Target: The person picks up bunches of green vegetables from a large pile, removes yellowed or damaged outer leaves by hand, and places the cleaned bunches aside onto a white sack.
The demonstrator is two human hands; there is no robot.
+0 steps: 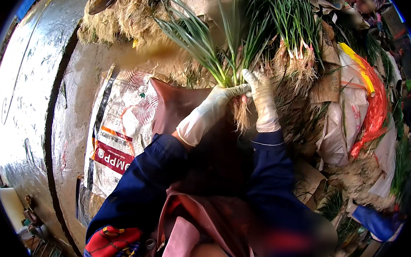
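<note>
Head view took in, from the left, a wet concrete floor (pixel 34 80) and a printed white sack (pixel 121 123) spread flat on it, with a reddish-brown apron (pixel 169 107) draped over our lap just beside it. Our left hand (pixel 211 112), in a pale glove, was closed around the neck of a bunch of green-leaved plants (pixel 219 58), thumb and fingers pinching where the white stems met the pale, hairy roots (pixel 240 112) hanging below. Our right hand (pixel 263 96), also gloved, pressed against the same bunch from the other side, so the two hands were together on it, raised above the apron. To the right lay a heap of more rooted bunches (pixel 294 54), torn brown cardboard (pixel 328 84) and red and yellow plastic netting (pixel 374 106). We judged the step in hand to be gathering and cleaning the bunch at its base; the next move would call for a firm left-hand hold while the right worked the roots or loose outer leaves.
</note>
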